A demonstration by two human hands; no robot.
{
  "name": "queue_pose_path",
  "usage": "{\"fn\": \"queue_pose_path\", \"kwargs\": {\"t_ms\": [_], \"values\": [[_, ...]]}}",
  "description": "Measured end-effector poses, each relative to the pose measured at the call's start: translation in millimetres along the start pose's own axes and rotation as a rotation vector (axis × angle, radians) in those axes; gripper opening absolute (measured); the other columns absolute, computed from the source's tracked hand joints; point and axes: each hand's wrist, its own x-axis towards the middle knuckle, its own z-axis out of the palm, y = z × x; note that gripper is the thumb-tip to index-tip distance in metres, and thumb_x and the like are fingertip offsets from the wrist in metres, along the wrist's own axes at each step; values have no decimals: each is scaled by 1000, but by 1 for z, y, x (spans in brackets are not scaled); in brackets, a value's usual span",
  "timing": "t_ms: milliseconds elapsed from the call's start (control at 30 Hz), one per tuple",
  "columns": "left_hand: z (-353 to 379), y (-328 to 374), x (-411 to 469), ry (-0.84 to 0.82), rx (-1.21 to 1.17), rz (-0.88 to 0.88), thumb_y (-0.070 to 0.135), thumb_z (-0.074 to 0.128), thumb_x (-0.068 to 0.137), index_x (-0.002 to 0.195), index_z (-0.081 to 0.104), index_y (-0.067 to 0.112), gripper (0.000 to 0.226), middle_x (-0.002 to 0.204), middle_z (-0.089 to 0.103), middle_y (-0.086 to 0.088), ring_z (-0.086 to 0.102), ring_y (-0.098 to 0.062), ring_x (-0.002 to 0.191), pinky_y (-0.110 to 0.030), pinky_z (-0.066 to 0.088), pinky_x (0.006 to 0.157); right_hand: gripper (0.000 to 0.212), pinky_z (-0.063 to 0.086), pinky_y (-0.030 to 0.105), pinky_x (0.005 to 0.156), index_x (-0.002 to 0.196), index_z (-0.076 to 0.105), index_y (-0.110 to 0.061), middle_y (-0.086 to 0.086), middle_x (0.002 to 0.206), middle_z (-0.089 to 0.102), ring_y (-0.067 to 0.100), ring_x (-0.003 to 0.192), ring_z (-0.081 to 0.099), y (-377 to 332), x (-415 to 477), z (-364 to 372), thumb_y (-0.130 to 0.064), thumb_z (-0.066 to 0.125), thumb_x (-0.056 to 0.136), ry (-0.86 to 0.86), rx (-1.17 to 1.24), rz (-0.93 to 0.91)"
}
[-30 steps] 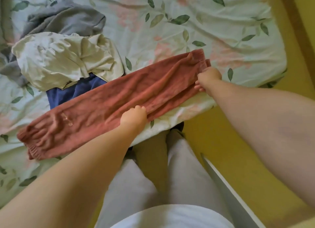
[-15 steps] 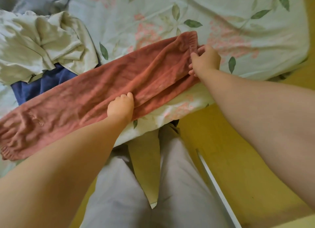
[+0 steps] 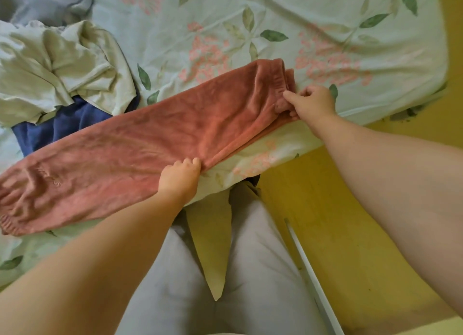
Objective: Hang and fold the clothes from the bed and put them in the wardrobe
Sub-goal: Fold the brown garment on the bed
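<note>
- Lying folded lengthwise across the bed [image 3: 350,21], the terracotta fleece trousers [image 3: 150,147] run from 9 o'clock to 2 o'clock, along its near edge.
- Right hand [image 3: 313,101]: the fingers pinch the gathered elastic end at 2 o'clock.
- Left hand [image 3: 179,178]: the fingers are curled over the near long edge, about mid-length.
- The plush fabric looks soft, light and floppy; I think it will sag and slip out of line if lifted at one point. Better to hold both layers at the elastic end and at the fold line.
- A cream shirt [image 3: 50,66] and a blue garment [image 3: 67,124] wait at 10 o'clock.
</note>
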Motion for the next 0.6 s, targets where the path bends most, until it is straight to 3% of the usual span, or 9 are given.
{"fn": "queue_pose_path", "kwargs": {"t_ms": [100,200,267,333,467,533,600], "values": [[5,3,8,-36,53,43,5,48,86,96,41,21,20,86,56,-1,56,-25,74,-35,33,55,40,60,39,63,71,57,-24,-2,74,70,19,66,71,2,7,6,-63,68,73,8,-112,-48],[7,5,16,-58,85,34,10,48,89,98,44,20,14,86,57,1,51,-23,69,-34,35,57,46,42,27,57,85,53,-32,-14,83,61,5,72,59,-6,1,15,-76,59,73,-4,-281,-181],[5,4,21,-26,63,14,22,49,96,100,41,20,9,84,57,1,52,-23,67,-33,32,54,38,39,24,55,98,51,-30,-11,86,62,6,74,59,-8,0,19,-59,66,80,-40,-319,-226],[-2,6,27,17,48,-7,29,50,97,101,35,19,17,74,45,3,44,-21,57,-31,23,47,24,39,17,52,100,52,-27,-6,86,64,7,74,60,-7,0,16,-34,68,84,-33,-284,-225],[-12,10,39,-12,48,42,20,49,95,108,38,18,17,68,32,4,35,-18,50,-31,19,44,28,35,7,45,102,52,-25,-5,82,61,8,73,59,1,-4,4,-10,61,81,-4,-211,-166],[-14,12,45,-45,85,98,17,46,96,107,42,19,12,67,35,4,37,-18,49,-31,22,43,34,43,17,56,108,49,-23,-1,93,61,17,83,62,4,-4,4,-9,62,80,-58,-262,-112],[-13,14,49,-63,118,135,17,44,97,108,44,21,12,68,37,4,39,-18,50,-31,23,43,41,51,32,73,115,46,-22,4,111,56,26,96,61,0,-1,9,-22,66,79,-48,-302,-88]]}}
